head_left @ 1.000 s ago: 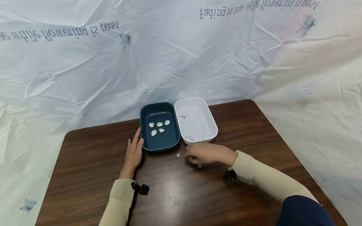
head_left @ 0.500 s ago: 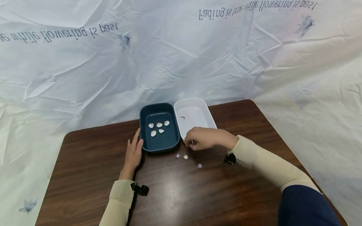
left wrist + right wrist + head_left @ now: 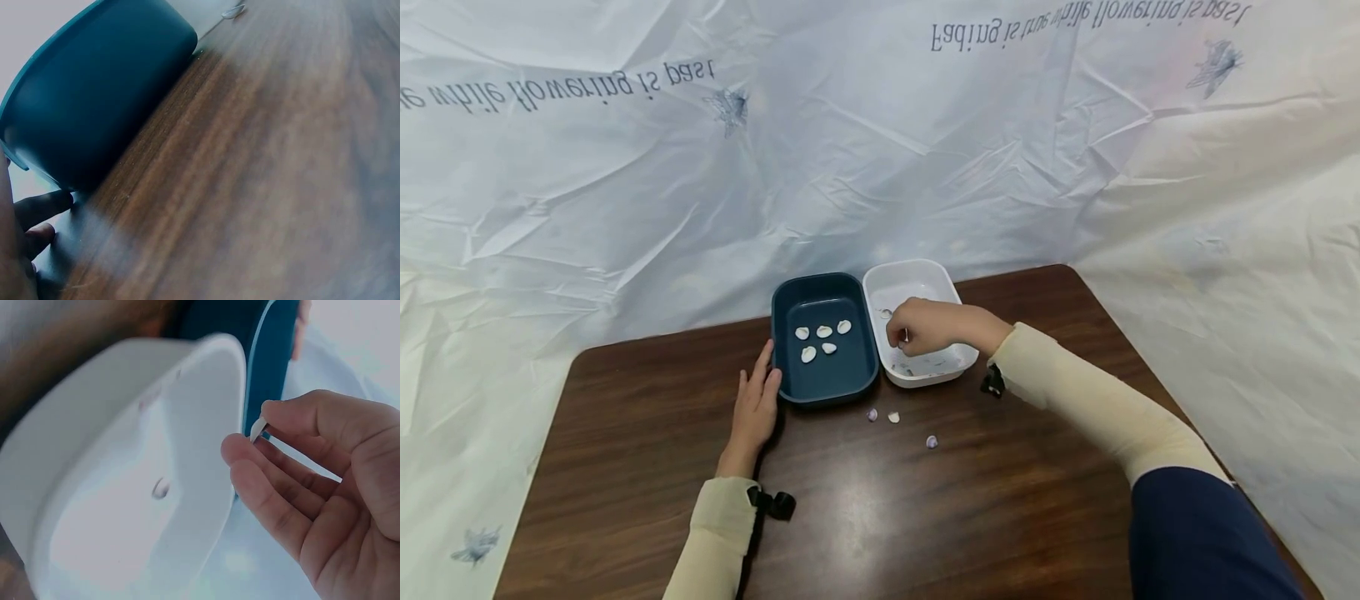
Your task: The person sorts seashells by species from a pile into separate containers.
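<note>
Between the thumb and fingers of my right hand (image 3: 929, 325) a small white seashell (image 3: 257, 429) is pinched, held over the white tray (image 3: 938, 287). Inside that tray lies a shell (image 3: 160, 489), seen in the right wrist view. My left hand (image 3: 756, 412) rests with fairly straight fingers against the left side of the dark teal tray (image 3: 827, 387). Several white shells (image 3: 824, 332) sit on the teal tray's floor. On the table in front of the trays are a purplish shell (image 3: 872, 414), a white shell (image 3: 893, 417) and another purplish shell (image 3: 932, 442).
The two trays stand side by side near the back edge of a brown wooden table (image 3: 850, 517). Behind it hangs a pale printed cloth (image 3: 820, 167). Small dark or purplish bits, hard to make out, lie at the white tray's near end.
My right hand has lifted a shell from the table, moving away from me and up over the white tray. The left hand and teal tray have stayed put.
</note>
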A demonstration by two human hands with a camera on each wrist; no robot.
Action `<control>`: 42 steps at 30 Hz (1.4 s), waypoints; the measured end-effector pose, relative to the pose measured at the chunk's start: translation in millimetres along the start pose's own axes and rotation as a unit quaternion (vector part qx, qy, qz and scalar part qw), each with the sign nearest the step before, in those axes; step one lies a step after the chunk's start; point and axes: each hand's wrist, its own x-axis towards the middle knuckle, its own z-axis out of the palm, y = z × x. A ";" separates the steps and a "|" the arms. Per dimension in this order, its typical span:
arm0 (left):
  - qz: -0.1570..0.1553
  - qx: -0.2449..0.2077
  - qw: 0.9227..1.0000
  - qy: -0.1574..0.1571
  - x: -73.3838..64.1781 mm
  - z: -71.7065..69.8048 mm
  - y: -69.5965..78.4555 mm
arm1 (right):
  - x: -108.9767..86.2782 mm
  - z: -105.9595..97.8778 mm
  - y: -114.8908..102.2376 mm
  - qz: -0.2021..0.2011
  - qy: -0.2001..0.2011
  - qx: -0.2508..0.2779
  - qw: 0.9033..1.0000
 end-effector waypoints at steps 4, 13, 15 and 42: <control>0.002 -0.002 1.000 0.001 -0.5 0.3 0.0 | 9.8 -3.5 14.5 0.025 -0.005 -0.003 1.000; 0.000 0.000 1.000 0.005 -0.6 0.3 0.2 | 26.1 -6.3 39.9 0.081 -0.016 -0.003 0.997; 0.001 0.000 1.000 0.007 -0.5 0.0 0.0 | 29.8 -5.7 45.6 0.099 -0.017 -0.006 0.995; -0.005 0.004 1.000 0.008 0.7 0.8 0.9 | 56.6 2.9 77.6 0.225 -0.044 0.008 0.973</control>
